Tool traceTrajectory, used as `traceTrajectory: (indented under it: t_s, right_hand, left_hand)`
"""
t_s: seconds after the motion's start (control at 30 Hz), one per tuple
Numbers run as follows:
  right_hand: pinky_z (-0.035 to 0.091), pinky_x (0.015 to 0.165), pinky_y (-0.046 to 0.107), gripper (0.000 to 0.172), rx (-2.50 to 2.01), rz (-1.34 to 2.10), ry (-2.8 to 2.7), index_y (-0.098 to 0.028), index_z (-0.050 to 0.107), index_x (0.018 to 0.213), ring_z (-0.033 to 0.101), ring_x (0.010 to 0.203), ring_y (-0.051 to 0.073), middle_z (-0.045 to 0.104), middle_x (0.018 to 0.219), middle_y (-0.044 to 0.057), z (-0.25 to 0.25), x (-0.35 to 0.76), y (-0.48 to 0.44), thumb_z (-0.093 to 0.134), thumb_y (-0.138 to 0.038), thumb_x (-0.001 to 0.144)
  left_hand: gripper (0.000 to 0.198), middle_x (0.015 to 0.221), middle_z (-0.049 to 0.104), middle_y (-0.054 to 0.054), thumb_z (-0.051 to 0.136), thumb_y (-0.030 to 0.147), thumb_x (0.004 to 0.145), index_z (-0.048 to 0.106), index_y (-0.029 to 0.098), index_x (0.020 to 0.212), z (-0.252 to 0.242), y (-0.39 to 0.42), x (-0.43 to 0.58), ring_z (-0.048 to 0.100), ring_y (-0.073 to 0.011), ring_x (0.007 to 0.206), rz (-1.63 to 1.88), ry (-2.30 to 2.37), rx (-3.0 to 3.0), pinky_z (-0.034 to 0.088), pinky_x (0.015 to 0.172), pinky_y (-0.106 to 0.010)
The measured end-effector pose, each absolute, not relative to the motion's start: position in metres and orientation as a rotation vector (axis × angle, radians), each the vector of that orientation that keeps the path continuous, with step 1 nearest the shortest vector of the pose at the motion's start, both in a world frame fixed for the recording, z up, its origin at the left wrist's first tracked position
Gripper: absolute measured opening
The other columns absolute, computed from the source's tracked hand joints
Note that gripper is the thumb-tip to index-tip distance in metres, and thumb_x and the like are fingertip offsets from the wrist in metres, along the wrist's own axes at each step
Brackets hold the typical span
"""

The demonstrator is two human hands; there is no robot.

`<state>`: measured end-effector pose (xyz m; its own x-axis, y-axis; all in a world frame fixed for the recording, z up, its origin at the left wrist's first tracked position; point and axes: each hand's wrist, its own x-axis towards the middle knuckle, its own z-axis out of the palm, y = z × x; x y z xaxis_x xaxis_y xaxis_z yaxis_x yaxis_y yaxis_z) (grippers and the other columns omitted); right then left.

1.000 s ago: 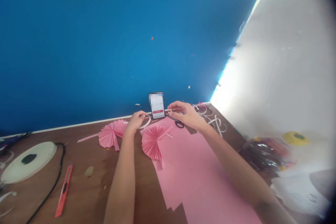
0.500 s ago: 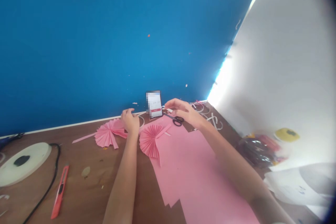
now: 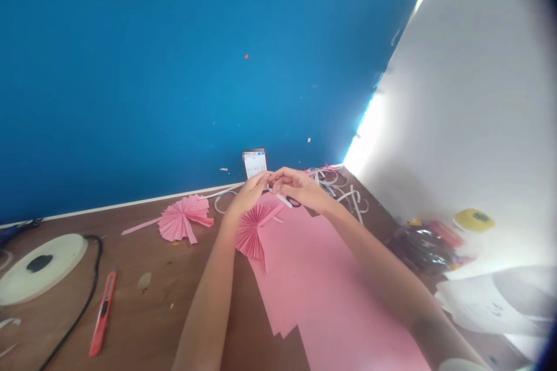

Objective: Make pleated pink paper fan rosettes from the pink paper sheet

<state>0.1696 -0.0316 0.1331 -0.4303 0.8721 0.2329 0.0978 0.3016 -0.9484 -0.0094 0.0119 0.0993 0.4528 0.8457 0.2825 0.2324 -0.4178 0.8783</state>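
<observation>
My left hand (image 3: 251, 190) and my right hand (image 3: 299, 185) meet fingertip to fingertip just in front of the phone (image 3: 255, 163). From the right fingers a narrow white strip (image 3: 284, 200) hangs down over the pink paper. The left fingers are bent in a pinch; what lies between them is hidden. Under the hands sits a pleated pink paper fan (image 3: 251, 235), partly covered by my left wrist. Scissors show only a black handle loop (image 3: 294, 202) below my right hand. Another pleated pink fan (image 3: 181, 219) lies left of my left forearm.
A large pink paper sheet (image 3: 322, 278) stretches beneath my right forearm. On the left are a red box cutter (image 3: 103, 314), a black cable (image 3: 82, 307) and a round white disc (image 3: 65, 258). White strip scraps (image 3: 354, 200) and a plastic-wrapped bundle (image 3: 424, 246) lie to the right.
My left hand has moved right, from beside the left fan to my right fingertips, now covering the phone's lower part. The white strip under my right hand now hangs lower.
</observation>
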Motion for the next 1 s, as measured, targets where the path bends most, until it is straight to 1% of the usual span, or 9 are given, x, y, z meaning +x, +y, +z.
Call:
traceTrajectory:
  t_s: [0.1,0.17,0.3,0.4,0.47,0.57,0.7,0.9,1.0]
  right_hand:
    - [0.041,0.067,0.026,0.023,-0.921,1.127,-1.802,-0.02,0.058,0.103,0.056,0.07,0.011,0.063,0.082,0.0,0.131,0.168,-0.031,0.053,-0.028,0.083]
    - [0.041,0.067,0.026,0.025,-0.963,1.053,-1.823,-0.02,0.056,0.106,0.055,0.069,0.011,0.063,0.079,-0.001,0.129,0.168,-0.03,0.052,-0.029,0.083]
    - [0.04,0.065,0.025,0.029,-1.081,0.873,-1.89,-0.021,0.052,0.111,0.054,0.069,0.012,0.061,0.077,-0.002,0.122,0.168,-0.025,0.051,-0.029,0.083]
    - [0.039,0.067,0.026,0.031,-1.179,0.659,-1.992,-0.02,0.051,0.113,0.055,0.078,0.014,0.062,0.089,0.002,0.116,0.168,-0.022,0.051,-0.026,0.083]
    - [0.039,0.07,0.026,0.027,-1.234,0.502,-2.085,-0.019,0.054,0.108,0.055,0.085,0.016,0.062,0.096,0.006,0.112,0.169,-0.02,0.052,-0.025,0.082]
    - [0.036,0.066,0.025,0.016,-1.287,0.477,-2.2,-0.017,0.06,0.092,0.055,0.078,0.015,0.064,0.088,0.005,0.107,0.17,-0.018,0.049,-0.026,0.085]
    - [0.03,0.056,0.023,0.016,-1.342,0.538,-2.227,-0.017,0.063,0.082,0.051,0.062,0.011,0.062,0.072,0.001,0.103,0.171,-0.014,0.048,-0.024,0.085]
    - [0.028,0.055,0.023,0.017,-1.404,0.508,-2.208,-0.018,0.06,0.071,0.051,0.059,0.012,0.062,0.067,0.001,0.102,0.173,-0.014,0.049,-0.023,0.083]
    - [0.028,0.054,0.024,0.018,-1.432,0.469,-2.239,-0.019,0.061,0.07,0.051,0.058,0.012,0.062,0.068,0.002,0.102,0.173,-0.016,0.049,-0.023,0.083]
  left_hand:
    - [0.043,0.079,0.06,-0.003,0.04,0.052,0.088,0.061,0.015,0.099,0.098,0.013,-0.014,0.054,-0.0144,0.075,0.879,0.927,1.896,0.043,0.072,-0.025]
    - [0.039,0.076,0.059,-0.002,0.047,0.048,0.086,0.061,0.015,0.101,0.098,0.013,-0.017,0.052,-0.0127,0.069,0.852,0.924,1.884,0.041,0.066,-0.024]
    - [0.03,0.085,0.063,-0.003,0.054,0.039,0.083,0.062,0.016,0.1,0.1,0.013,-0.021,0.055,-0.0134,0.073,0.829,0.923,1.896,0.041,0.068,-0.024]
    - [0.026,0.084,0.065,-0.004,0.053,0.037,0.082,0.062,0.016,0.095,0.1,0.013,-0.02,0.057,-0.0145,0.075,0.775,0.921,1.937,0.042,0.071,-0.026]
    - [0.025,0.079,0.064,-0.003,0.052,0.037,0.083,0.061,0.016,0.093,0.1,0.012,-0.018,0.057,-0.0146,0.073,0.737,0.917,1.959,0.042,0.07,-0.026]
    - [0.023,0.077,0.064,-0.002,0.05,0.036,0.083,0.059,0.017,0.091,0.1,0.011,-0.015,0.057,-0.0147,0.073,0.708,0.935,1.969,0.043,0.069,-0.026]
    - [0.022,0.081,0.065,-0.003,0.049,0.038,0.084,0.058,0.017,0.088,0.098,0.011,-0.013,0.059,-0.0154,0.077,0.698,0.94,1.962,0.044,0.07,-0.027]
    - [0.025,0.084,0.067,-0.005,0.051,0.038,0.083,0.058,0.018,0.097,0.093,0.013,-0.015,0.061,-0.017,0.079,0.605,0.95,1.938,0.045,0.067,-0.026]
    - [0.027,0.084,0.067,-0.005,0.049,0.041,0.084,0.06,0.019,0.095,0.093,0.013,-0.016,0.06,-0.0168,0.075,0.568,0.981,1.989,0.044,0.064,-0.026]
